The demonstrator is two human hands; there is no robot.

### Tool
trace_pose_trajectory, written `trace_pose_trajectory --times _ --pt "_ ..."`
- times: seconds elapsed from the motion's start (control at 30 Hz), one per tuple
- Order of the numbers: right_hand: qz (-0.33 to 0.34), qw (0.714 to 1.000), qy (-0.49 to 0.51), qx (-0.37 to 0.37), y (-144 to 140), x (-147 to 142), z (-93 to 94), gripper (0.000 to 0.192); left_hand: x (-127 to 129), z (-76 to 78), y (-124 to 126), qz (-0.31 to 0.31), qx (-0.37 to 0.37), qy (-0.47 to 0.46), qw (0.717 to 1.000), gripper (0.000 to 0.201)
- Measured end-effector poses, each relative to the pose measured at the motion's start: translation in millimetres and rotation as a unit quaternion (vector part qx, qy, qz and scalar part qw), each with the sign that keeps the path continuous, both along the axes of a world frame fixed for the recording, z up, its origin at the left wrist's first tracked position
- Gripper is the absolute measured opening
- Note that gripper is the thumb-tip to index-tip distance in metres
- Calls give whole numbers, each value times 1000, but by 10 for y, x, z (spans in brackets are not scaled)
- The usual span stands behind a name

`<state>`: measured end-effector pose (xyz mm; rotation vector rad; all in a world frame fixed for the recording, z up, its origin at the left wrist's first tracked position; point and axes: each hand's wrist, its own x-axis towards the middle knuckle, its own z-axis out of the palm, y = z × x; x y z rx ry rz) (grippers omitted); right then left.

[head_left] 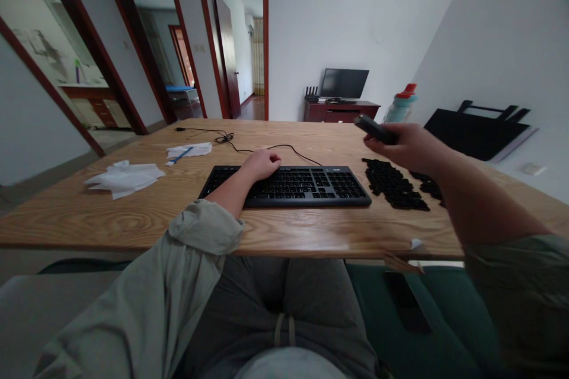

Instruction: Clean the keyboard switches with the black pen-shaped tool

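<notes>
So my left hand [263,164] is curled loosely and resting on the top left part of the keyboard [288,185], gripping nothing, probably just pinning it so it doesn't slide on the tabletop [111,213]. My right hand [406,143] is lifted above the right side of the table, fingers closed around a slim dark tool [372,127] (too blurry to say what kind), tip pointing left. Just beside the keyboard's right end sits a pile of black keycaps [393,183], kept close to it, looks like for easy reach. White tissues [122,177] lie toward the left edge, and the cable [231,141] trails to the far edge.
</notes>
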<state>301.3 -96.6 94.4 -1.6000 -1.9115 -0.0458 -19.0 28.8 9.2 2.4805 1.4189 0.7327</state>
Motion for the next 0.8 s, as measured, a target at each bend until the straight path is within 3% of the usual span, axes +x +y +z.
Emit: trace_pose_trajectory --times 0.1,0.17,0.27,0.37,0.47,0.57,0.8 --pt "-105 994 6 -20 -300 693 7 34 -1 7 -3 9 -4 4 1000 29" --pt "-188 980 17 -54 -483 1149 -85 39 -3 14 -5 13 -9 6 1000 29" --pt "-258 961 41 -95 -698 1741 -353 43 -6 13 3 15 -11 10 1000 29" --pt "-283 945 62 -153 -822 2124 -680 27 -11 -4 24 9 -13 12 1000 29" --pt "-288 937 67 -187 -852 2276 -933 14 -17 -20 36 5 -14 14 1000 30" --pt "-294 932 69 -201 -806 2304 -1052 17 -17 -15 20 8 -15 14 1000 30" --pt "-261 935 30 -238 -679 2255 -921 18 -8 10 -17 12 -23 14 1000 29"
